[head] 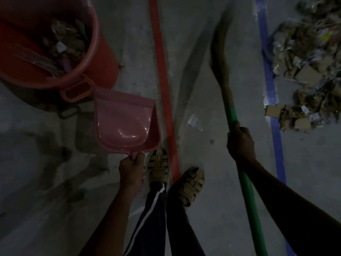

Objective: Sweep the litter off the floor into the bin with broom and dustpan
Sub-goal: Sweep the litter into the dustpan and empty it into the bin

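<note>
Litter [311, 74] waits heaped beyond the blue line.
Left hand [131, 168] grips empty dustpan [127, 124] beside bin [55, 52]; right hand [240, 145] grips broom [239, 141], ready to sweep.

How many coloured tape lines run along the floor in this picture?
2. The red line runs between the bin and the broom; the blue line runs beside the litter pile.
</note>
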